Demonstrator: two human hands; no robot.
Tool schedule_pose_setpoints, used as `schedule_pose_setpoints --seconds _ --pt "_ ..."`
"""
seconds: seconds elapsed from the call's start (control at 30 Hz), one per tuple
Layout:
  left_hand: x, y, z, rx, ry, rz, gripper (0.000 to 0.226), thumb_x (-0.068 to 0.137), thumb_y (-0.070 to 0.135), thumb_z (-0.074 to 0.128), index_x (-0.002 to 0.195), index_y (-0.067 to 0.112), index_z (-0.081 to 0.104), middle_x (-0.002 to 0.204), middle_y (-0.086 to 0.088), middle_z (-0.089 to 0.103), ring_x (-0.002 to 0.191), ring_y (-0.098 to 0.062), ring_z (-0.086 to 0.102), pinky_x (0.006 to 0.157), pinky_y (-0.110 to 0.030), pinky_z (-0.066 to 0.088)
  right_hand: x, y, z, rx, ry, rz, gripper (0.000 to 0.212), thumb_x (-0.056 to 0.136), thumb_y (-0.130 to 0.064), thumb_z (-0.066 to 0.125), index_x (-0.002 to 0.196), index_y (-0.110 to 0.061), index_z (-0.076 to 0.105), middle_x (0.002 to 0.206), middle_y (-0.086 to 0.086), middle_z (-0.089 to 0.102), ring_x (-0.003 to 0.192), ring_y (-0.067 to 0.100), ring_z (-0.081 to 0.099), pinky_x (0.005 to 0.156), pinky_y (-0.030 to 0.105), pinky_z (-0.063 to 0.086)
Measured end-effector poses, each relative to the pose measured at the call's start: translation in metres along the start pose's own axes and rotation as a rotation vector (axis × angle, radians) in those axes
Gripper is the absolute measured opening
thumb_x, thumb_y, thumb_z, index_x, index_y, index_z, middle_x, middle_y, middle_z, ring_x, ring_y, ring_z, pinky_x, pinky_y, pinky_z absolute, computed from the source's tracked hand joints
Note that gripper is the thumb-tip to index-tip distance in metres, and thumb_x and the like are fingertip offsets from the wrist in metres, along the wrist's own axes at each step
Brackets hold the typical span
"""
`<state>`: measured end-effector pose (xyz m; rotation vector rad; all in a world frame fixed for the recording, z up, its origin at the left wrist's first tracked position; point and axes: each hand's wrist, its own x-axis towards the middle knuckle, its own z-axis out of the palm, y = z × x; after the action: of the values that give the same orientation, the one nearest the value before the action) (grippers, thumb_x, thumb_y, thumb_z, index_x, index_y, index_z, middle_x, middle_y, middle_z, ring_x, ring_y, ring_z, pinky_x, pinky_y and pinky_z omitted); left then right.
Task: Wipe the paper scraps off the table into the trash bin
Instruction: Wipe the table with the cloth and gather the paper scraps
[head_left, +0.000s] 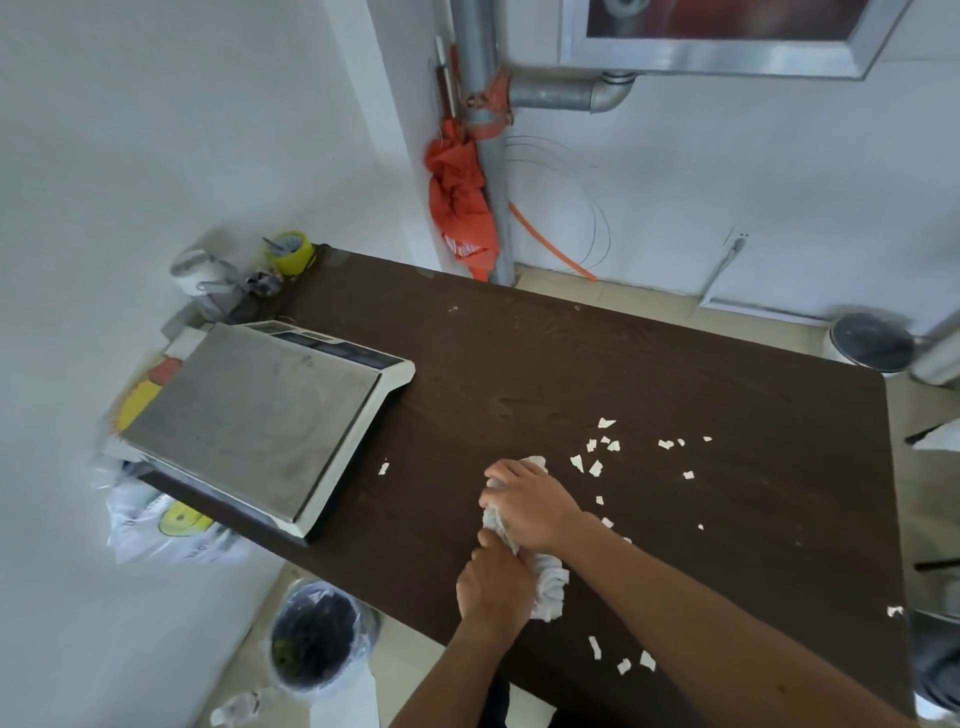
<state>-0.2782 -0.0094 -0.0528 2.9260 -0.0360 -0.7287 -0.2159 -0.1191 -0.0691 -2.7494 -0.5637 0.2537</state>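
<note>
paper scraps (595, 467) lie scattered beside fingers (501, 472) gripping the cloth (550, 587).

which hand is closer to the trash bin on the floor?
Left. The left hand grips the cloth near the table edge, on the side toward the trash bin. The right hand holds the cloth farther in on the table.

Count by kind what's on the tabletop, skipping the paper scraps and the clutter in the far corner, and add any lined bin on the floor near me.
Weighing scale: 1
White rag: 1
Hands: 2, left hand and right hand, both gripping the rag
Lined trash bin: 1
Total: 5
</note>
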Motion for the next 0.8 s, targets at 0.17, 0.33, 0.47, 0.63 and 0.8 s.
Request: schedule_pose_setpoints --seconds 0.17,0.33,0.47,0.63,0.8 --pt "0.051 -0.021 -0.015 0.033 -0.004 -0.001 0.067 0.100 0.055 0.038 0.144 0.004 0.037 0.124 -0.010 0.058 0.099 -0.019 0.068 0.079 -0.029 0.057 0.047 -0.006 -0.016 -0.018 -0.008 0.028 0.041 0.097 -0.020 0.051 0.138 -0.019 0.056 0.158 0.011 0.029 0.147 0.027 0.023 0.121 0.039 0.013" --pt "0.100 -0.024 -0.044 0.078 -0.066 0.141 0.047 0.105 0.034 0.042 0.143 0.006 0.040 0.132 -0.017 0.045 0.107 -0.021 0.063 0.086 -0.033 0.057 0.093 0.001 -0.024 -0.052 -0.012 0.131 0.044 0.099 -0.029 0.049 0.143 -0.025 0.049 0.161 0.011 0.023 0.149 0.028 0.019 0.122 0.041 0.012" --pt "0.143 -0.019 -0.056 0.075 -0.047 0.180 0.049 0.102 0.036 0.047 0.140 0.005 0.043 0.126 -0.017 0.050 0.100 -0.018 0.066 0.078 -0.028 0.057 0.124 0.016 -0.035 -0.058 -0.043 0.232 0.050 0.097 -0.041 0.052 0.144 -0.026 0.047 0.162 0.010 0.020 0.149 0.028 0.016 0.122 0.043 0.010" --pt "0.187 0.007 -0.070 -0.107 -0.094 0.107 0.053 0.099 0.039 0.049 0.138 0.005 0.037 0.126 -0.009 0.059 0.104 -0.018 0.067 0.082 -0.028 0.054 0.155 0.046 -0.042 -0.032 -0.036 0.329 0.051 0.089 -0.044 0.059 0.138 -0.032 0.054 0.159 0.005 0.029 0.146 0.028 0.024 0.121 0.045 0.015" --pt "0.214 0.037 -0.075 -0.129 -0.123 0.131 0.054 0.101 0.038 0.046 0.140 0.005 0.031 0.129 -0.006 0.059 0.112 -0.018 0.064 0.087 -0.029 0.051 0.165 0.082 -0.050 0.013 -0.024 0.429 0.050 0.088 -0.044 0.060 0.137 -0.037 0.054 0.154 0.001 0.035 0.145 0.024 0.023 0.122 0.042 0.013"
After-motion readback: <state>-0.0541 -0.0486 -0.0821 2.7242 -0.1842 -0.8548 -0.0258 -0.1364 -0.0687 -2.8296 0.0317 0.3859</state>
